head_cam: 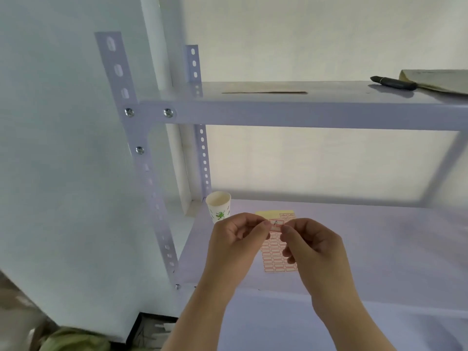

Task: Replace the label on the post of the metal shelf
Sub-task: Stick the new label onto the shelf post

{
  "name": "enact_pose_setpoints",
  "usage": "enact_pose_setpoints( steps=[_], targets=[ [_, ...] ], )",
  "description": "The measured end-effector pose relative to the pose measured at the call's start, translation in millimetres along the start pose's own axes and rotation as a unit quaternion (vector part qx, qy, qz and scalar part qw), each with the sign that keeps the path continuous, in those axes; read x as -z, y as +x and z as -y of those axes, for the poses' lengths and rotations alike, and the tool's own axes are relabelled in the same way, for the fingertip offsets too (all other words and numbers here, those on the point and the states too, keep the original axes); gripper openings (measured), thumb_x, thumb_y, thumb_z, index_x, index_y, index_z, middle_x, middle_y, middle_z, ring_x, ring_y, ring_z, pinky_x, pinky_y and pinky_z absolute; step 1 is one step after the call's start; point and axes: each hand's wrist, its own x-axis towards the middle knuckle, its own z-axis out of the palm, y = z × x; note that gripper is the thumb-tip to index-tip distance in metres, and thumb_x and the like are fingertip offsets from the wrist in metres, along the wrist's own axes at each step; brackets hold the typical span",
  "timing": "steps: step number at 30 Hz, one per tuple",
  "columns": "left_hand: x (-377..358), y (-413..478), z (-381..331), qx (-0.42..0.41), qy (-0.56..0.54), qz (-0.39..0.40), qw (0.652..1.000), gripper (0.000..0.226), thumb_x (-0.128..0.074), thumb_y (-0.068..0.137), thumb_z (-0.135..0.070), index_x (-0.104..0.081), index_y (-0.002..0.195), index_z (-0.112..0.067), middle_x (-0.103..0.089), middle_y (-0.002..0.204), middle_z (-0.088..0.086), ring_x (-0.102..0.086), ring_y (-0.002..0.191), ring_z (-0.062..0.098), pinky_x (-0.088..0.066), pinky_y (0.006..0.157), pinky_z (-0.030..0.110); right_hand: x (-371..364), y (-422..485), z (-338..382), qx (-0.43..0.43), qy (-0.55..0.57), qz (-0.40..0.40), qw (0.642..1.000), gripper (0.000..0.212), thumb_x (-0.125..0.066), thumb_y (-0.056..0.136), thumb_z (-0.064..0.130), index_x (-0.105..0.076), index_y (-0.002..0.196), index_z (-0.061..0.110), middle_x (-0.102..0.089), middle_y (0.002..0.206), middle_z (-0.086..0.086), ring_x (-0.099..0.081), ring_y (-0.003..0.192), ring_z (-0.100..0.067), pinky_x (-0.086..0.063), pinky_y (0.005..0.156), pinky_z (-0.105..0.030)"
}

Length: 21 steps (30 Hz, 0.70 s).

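A small white label with a red border (276, 223) is pinched between the fingertips of my left hand (236, 239) and my right hand (312, 245), held above the lower shelf board (379, 249). Under my hands lies a sheet of red-bordered labels (274, 257) on that board. The slotted metal front post (149, 178) stands to the left of my hands, with bolts at the upper shelf joint. No label shows on the post.
A paper cup (218, 205) stands at the back left corner of the lower shelf. On the upper shelf (304, 110) lie a black marker pen (393, 83), a folded paper (440, 81) and a flat brown envelope (264, 92). A white wall is behind.
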Motion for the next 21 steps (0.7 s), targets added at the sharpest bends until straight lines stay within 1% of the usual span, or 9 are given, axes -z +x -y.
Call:
enact_pose_setpoints(
  steps=[3,8,12,15,18,19,21],
  targets=[
    [9,-8,-6,-0.011,0.008,-0.006,1.0,0.011,-0.068,0.089,-0.01,-0.077,0.082,-0.01,-0.071,0.06,-0.011,-0.063,0.055,-0.003,-0.049,0.057,0.009,-6,-8,7,-0.007,0.022,0.015,1.0,0.026,-0.058,0.091,0.01,-0.069,0.068,0.017,-0.061,0.055,0.002,-0.057,0.051,-0.01,-0.048,0.056,-0.03],
    [41,-15,-15,-0.038,0.012,-0.022,0.999,0.013,-0.069,0.089,-0.016,-0.078,0.08,-0.018,-0.071,0.061,-0.012,-0.061,0.056,-0.004,-0.05,0.06,0.01,-33,-20,22,0.021,0.04,0.024,0.999,0.026,-0.057,0.092,0.009,-0.068,0.069,0.014,-0.06,0.055,0.003,-0.056,0.051,-0.01,-0.045,0.055,-0.026],
    [82,-14,-22,-0.063,0.012,-0.035,0.997,0.019,-0.07,0.088,-0.017,-0.077,0.074,-0.027,-0.073,0.063,-0.011,-0.06,0.056,-0.003,-0.05,0.059,0.01,-70,-30,35,0.046,0.043,0.025,0.998,0.024,-0.059,0.09,0.013,-0.067,0.067,0.017,-0.059,0.056,0.001,-0.056,0.053,-0.013,-0.046,0.058,-0.031],
    [115,-8,-27,-0.083,0.015,-0.041,0.996,0.018,-0.071,0.088,-0.017,-0.077,0.074,-0.026,-0.071,0.061,-0.013,-0.06,0.055,-0.003,-0.049,0.058,0.011,-102,-37,48,0.069,0.042,0.021,0.996,0.025,-0.061,0.089,0.012,-0.067,0.067,0.019,-0.059,0.055,0.0,-0.056,0.053,-0.014,-0.047,0.058,-0.032],
    [144,-1,-31,-0.092,-0.004,-0.039,0.995,0.017,-0.071,0.088,-0.013,-0.077,0.075,-0.023,-0.072,0.06,-0.014,-0.063,0.055,-0.003,-0.049,0.057,0.01,-131,-42,59,0.098,0.031,0.012,0.995,0.022,-0.062,0.089,0.013,-0.066,0.068,0.017,-0.061,0.059,-0.012,-0.052,0.055,-0.019,-0.044,0.056,-0.035],
    [153,2,-31,-0.096,-0.009,-0.037,0.995,0.015,-0.072,0.087,-0.014,-0.078,0.076,-0.022,-0.073,0.062,-0.011,-0.064,0.057,-0.002,-0.05,0.058,0.012,-140,-42,61,0.107,0.026,0.006,0.994,0.02,-0.063,0.089,0.015,-0.066,0.069,0.016,-0.063,0.063,-0.015,-0.052,0.056,-0.02,-0.043,0.055,-0.036],
    [167,8,-31,-0.108,-0.006,-0.036,0.993,0.013,-0.073,0.087,-0.016,-0.079,0.078,-0.021,-0.076,0.068,-0.005,-0.067,0.061,0.006,-0.055,0.062,0.02,-155,-42,65,0.118,0.022,-0.007,0.993,0.018,-0.065,0.088,0.019,-0.066,0.071,0.016,-0.065,0.067,-0.014,-0.052,0.057,-0.027,-0.043,0.055,-0.037]
  ],
)
